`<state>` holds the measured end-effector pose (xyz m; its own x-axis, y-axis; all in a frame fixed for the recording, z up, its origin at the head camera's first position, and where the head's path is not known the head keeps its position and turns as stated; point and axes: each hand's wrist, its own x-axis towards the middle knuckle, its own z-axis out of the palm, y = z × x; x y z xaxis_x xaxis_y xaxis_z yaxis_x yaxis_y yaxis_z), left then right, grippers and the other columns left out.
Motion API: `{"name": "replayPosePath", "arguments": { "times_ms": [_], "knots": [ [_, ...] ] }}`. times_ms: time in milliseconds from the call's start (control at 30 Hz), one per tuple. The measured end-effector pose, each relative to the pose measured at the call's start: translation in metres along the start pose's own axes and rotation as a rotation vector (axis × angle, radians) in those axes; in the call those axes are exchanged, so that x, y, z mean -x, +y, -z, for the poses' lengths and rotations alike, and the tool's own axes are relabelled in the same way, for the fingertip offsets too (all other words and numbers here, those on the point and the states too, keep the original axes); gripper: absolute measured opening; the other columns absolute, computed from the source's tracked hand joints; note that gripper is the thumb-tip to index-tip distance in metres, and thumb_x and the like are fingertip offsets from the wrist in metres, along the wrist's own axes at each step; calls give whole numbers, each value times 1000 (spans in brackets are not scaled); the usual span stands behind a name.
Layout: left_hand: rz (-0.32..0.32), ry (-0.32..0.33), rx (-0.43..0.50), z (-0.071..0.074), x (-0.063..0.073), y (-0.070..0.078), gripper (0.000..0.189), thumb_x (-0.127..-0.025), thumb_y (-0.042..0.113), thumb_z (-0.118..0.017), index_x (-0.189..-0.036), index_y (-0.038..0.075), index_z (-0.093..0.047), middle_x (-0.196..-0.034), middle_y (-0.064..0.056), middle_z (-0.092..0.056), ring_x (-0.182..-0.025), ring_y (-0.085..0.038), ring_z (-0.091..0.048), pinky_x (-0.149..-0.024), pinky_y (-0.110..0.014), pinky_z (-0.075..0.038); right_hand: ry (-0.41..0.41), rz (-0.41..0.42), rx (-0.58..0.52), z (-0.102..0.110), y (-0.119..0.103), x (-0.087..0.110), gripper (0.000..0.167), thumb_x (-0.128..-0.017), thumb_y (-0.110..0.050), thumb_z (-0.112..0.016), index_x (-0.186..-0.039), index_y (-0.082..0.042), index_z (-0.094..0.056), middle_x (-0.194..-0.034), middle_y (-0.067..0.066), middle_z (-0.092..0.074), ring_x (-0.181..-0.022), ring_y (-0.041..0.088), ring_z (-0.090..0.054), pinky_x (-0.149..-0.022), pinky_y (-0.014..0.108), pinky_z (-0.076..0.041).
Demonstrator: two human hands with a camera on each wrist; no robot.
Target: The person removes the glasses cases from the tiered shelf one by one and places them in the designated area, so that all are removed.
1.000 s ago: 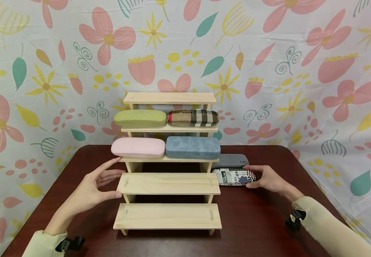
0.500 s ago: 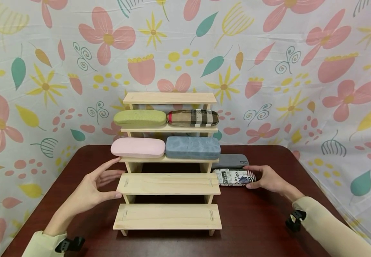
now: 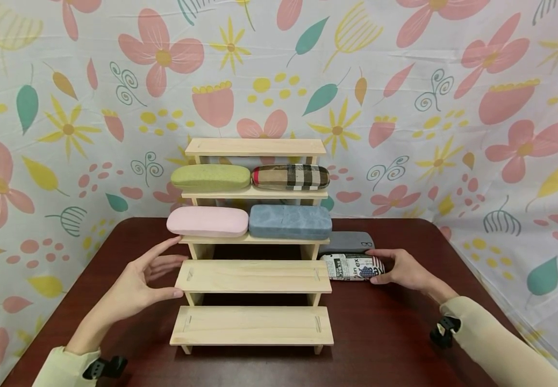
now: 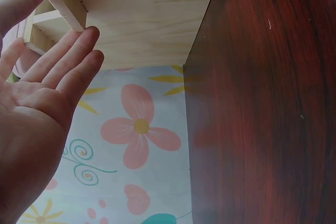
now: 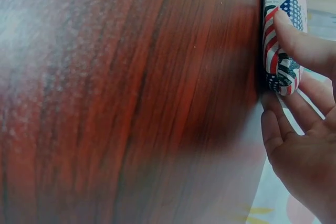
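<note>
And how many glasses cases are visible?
6: green case and plaid case on the second-highest shelf; pink case and blue case on the shelf below; grey case and printed case right of the stand. Others may hide behind it.

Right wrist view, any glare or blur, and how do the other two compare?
Right wrist: whitish glare on the tabletop at upper left, floral backdrop blurred; left wrist: faint backdrop reflection on the tabletop; head: fairly even light, mostly sharp.

Dark red table (image 3: 380,338) under a tiered wooden rack (image 3: 252,276), grey case (image 3: 344,241) and patterned case (image 3: 348,267).
</note>
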<state>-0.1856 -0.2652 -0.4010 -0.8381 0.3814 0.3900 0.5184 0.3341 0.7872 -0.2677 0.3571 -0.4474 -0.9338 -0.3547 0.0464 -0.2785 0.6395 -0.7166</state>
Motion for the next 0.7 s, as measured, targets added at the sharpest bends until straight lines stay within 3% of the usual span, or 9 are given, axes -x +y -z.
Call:
{"name": "replayPosePath", "arguments": {
  "times_ms": [300,533,700],
  "knots": [
    [-5,-2,-7,0,0,-1,101,-79,2,-93,-163,18,-40,-133,-13,-70,-125,-16,-66,-101,-22,-52,14,-6,49,2,3,1,74,-78,-16,-96,-141,2,-64,-134,20,-66,-108,28,-62,-84,29,-53],
    [7,-7,-3,0,0,-2,101,-80,3,-93,-164,19,-40,-134,-13,-70,-125,-16,-66,-101,-24,-52,56,32,140,2,2,10,77,-78,-23,-96,-143,2,-62,-140,24,-63,-131,44,-56,-100,60,-50],
    [9,-8,6,0,-1,-2,102,-79,2,-93,-164,19,-40,-134,-13,-70,-125,-16,-66,-101,-24,-53,85,43,162,3,-4,21,78,-78,-23,-97,-143,2,-62,-140,24,-63,-130,44,-58,-99,62,-50]
  ]
}}
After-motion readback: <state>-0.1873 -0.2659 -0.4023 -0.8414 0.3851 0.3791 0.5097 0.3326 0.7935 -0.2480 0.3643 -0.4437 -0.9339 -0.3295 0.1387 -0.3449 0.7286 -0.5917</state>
